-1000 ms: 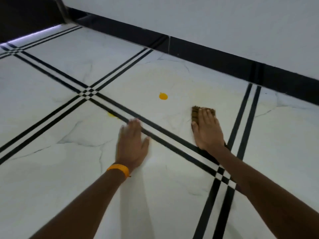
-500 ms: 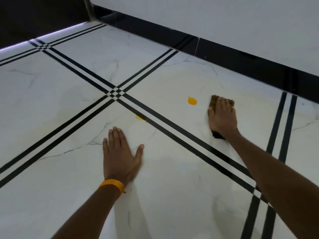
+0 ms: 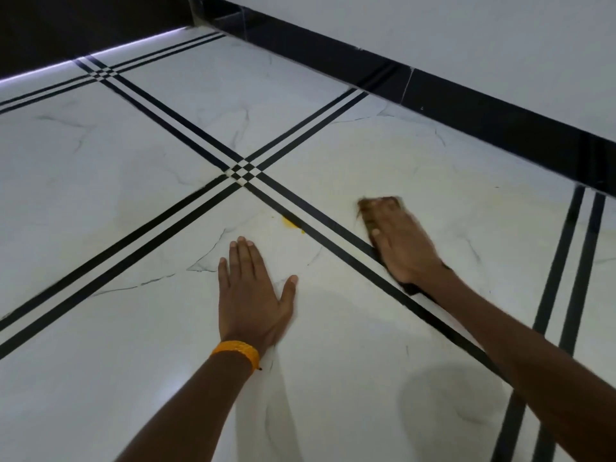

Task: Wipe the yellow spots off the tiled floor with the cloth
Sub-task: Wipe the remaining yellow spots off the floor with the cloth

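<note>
My right hand [image 3: 401,243] lies flat on a brown cloth [image 3: 368,211] and presses it onto the white tiled floor [image 3: 133,328], just right of a double black tile stripe; only the cloth's far edge and left side show past the fingers. A yellow spot [image 3: 289,222] sits against the near side of that stripe, a short way ahead of my left hand [image 3: 255,291]. My left hand rests palm down on the floor with fingers spread, an orange band on its wrist. The hand and cloth are motion-blurred.
Double black stripes [image 3: 186,128] cross the floor and meet at a small checkered junction [image 3: 245,171]. A black skirting [image 3: 466,108] runs under a white wall [image 3: 466,38] at the back right. A lit strip [image 3: 83,60] edges a dark area at far left.
My right hand has slid the cloth to the left over the round yellow spot, which no longer shows. The view has shifted, and my left hand stays planted on the floor.
</note>
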### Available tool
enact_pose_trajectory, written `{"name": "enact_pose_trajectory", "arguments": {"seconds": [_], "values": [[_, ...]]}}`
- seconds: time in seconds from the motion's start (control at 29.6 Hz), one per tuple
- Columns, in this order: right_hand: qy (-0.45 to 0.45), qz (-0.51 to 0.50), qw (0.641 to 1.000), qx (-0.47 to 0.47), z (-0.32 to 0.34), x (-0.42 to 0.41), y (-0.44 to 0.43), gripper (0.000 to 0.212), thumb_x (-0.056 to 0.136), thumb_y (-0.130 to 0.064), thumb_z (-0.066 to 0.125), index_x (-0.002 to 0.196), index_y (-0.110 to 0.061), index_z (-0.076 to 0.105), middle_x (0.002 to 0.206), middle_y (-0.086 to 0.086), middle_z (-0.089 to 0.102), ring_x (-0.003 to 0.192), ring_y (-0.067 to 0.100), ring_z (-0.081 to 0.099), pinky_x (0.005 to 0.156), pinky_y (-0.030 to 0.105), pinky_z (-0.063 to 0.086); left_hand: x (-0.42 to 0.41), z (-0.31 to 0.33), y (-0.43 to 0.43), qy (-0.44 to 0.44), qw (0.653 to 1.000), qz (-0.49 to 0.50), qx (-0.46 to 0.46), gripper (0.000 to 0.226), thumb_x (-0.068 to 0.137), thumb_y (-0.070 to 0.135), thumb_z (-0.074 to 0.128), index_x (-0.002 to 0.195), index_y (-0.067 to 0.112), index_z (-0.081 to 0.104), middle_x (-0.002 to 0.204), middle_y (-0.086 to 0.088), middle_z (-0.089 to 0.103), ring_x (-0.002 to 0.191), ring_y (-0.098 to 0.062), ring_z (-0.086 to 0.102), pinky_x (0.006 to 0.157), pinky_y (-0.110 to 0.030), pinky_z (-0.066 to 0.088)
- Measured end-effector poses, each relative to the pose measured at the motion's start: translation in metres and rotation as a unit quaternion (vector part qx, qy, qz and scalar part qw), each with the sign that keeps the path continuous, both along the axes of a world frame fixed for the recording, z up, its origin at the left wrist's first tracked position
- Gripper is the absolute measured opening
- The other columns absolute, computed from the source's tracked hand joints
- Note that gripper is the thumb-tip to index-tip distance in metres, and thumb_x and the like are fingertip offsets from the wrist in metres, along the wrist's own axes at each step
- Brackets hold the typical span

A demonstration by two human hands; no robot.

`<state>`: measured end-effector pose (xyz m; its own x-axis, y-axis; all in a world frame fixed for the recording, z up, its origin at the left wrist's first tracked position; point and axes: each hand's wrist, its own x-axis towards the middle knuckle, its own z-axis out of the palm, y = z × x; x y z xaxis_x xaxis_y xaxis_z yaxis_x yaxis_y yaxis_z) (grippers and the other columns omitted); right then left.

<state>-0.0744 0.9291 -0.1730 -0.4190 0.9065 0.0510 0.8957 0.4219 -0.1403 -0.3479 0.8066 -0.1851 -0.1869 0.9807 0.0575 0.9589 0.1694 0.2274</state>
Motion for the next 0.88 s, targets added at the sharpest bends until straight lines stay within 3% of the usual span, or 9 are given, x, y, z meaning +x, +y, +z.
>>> {"name": "enact_pose_trajectory", "arguments": {"seconds": [0.14, 0.2, 0.27, 0.41, 0.51, 0.61, 0.74, 0.85, 0.88], "values": [[0.006, -0.226, 0.974, -0.014, 0.01, 0.002, 0.07, 0.07, 0.103, -0.046, 0.009, 0.16, -0.006, 0.016, 0.167, 0.014, 0.018, 0.155, 0.031, 0.014, 0.126, 0.048, 0.011, 0.001, 0.001, 0.0, -0.005, 1.0, -0.003, 0.001, 0.095, 0.092, 0.068, 0.018, 0.157, 0.001, 0.003, 0.166, -0.016, 0.004, 0.155, -0.027, 0.001, 0.126, -0.044, 0.003], [0.005, -0.206, 0.978, -0.017, 0.014, -0.04, 0.088, 0.073, 0.101, -0.047, 0.002, 0.159, -0.005, 0.017, 0.166, 0.017, 0.021, 0.153, 0.033, 0.017, 0.125, 0.05, 0.013, 0.001, 0.002, -0.001, -0.002, 1.0, -0.002, -0.004, 0.095, 0.092, 0.068, 0.016, 0.157, 0.002, 0.002, 0.167, -0.016, 0.004, 0.155, -0.027, 0.001, 0.126, -0.045, 0.004], [-0.006, -0.118, 0.993, -0.011, 0.013, -0.083, 0.071, 0.079, 0.099, -0.049, -0.01, 0.159, -0.006, 0.018, 0.166, 0.015, 0.023, 0.153, 0.033, 0.018, 0.125, 0.049, 0.015, 0.0, 0.001, 0.0, -0.002, 1.0, -0.009, -0.007, 0.094, 0.092, 0.069, 0.016, 0.158, 0.002, 0.001, 0.167, -0.015, 0.002, 0.155, -0.027, 0.0, 0.126, -0.045, 0.003], [-0.008, 0.009, 1.0, -0.013, 0.003, -0.076, -0.044, 0.064, 0.104, -0.042, 0.011, 0.159, -0.013, 0.025, 0.166, 0.004, 0.026, 0.155, 0.025, 0.019, 0.125, 0.043, 0.016, 0.001, 0.002, 0.001, -0.002, 1.0, -0.005, -0.005, 0.095, 0.092, 0.068, 0.015, 0.157, 0.001, 0.003, 0.166, -0.017, 0.005, 0.155, -0.028, 0.002, 0.126, -0.046, 0.004], [-0.028, -0.085, 0.996, 0.028, 0.006, 0.0, -0.059, 0.062, 0.103, -0.034, 0.017, 0.158, -0.008, 0.028, 0.162, 0.012, 0.033, 0.151, 0.035, 0.027, 0.124, 0.047, 0.021, 0.003, 0.002, 0.003, -0.006, 1.0, -0.007, 0.001, 0.095, 0.091, 0.067, 0.015, 0.157, -0.001, 0.005, 0.166, -0.019, 0.006, 0.154, -0.029, 0.003, 0.126, -0.044, 0.003], [-0.009, -0.21, 0.978, 0.017, 0.012, -0.02, -0.019, 0.071, 0.098, -0.036, 0.008, 0.156, 0.0, 0.027, 0.158, 0.023, 0.036, 0.146, 0.042, 0.032, 0.121, 0.055, 0.022, 0.0, 0.003, -0.001, -0.007, 1.0, -0.003, -0.007, 0.095, 0.091, 0.066, 0.017, 0.157, -0.002, 0.005, 0.166, -0.019, 0.006, 0.154, -0.029, 0.003, 0.125, -0.044, 0.001], [-0.003, -0.09, 0.996, -0.008, 0.004, -0.114, -0.064, 0.079, 0.093, -0.046, -0.004, 0.161, -0.01, 0.017, 0.168, 0.006, 0.019, 0.156, 0.026, 0.013, 0.127, 0.043, 0.01, -0.005, 0.013, 0.0, -0.034, 0.998, -0.029, -0.032, 0.095, 0.09, 0.065, 0.023, 0.157, 0.001, 0.007, 0.166, -0.016, 0.008, 0.154, -0.028, 0.004, 0.126, -0.041, 0.004], [0.005, -0.071, 0.997, -0.009, 0.008, -0.09, -0.098, 0.076, 0.095, -0.045, 0.0, 0.161, -0.012, 0.018, 0.168, 0.004, 0.018, 0.156, 0.023, 0.012, 0.127, 0.041, 0.009, -0.054, 0.02, -0.007, -0.006, 0.998, -0.053, -0.029, 0.09, 0.088, 0.065, 0.022, 0.154, 0.004, 0.022, 0.16, -0.017, 0.027, 0.148, -0.034, 0.026, 0.119, -0.043, 0.024], [0.003, -0.088, 0.996, -0.002, 0.008, -0.08, -0.095, 0.076, 0.095, -0.045, 0.001, 0.16, -0.011, 0.02, 0.168, 0.006, 0.021, 0.156, 0.024, 0.015, 0.126, 0.042, 0.011, -0.078, 0.019, -0.015, 0.03, 0.999, -0.035, -0.026, 0.091, 0.087, 0.066, 0.018, 0.155, 0.007, 0.022, 0.161, -0.016, 0.027, 0.148, -0.034, 0.026, 0.118, -0.046, 0.023]]}}
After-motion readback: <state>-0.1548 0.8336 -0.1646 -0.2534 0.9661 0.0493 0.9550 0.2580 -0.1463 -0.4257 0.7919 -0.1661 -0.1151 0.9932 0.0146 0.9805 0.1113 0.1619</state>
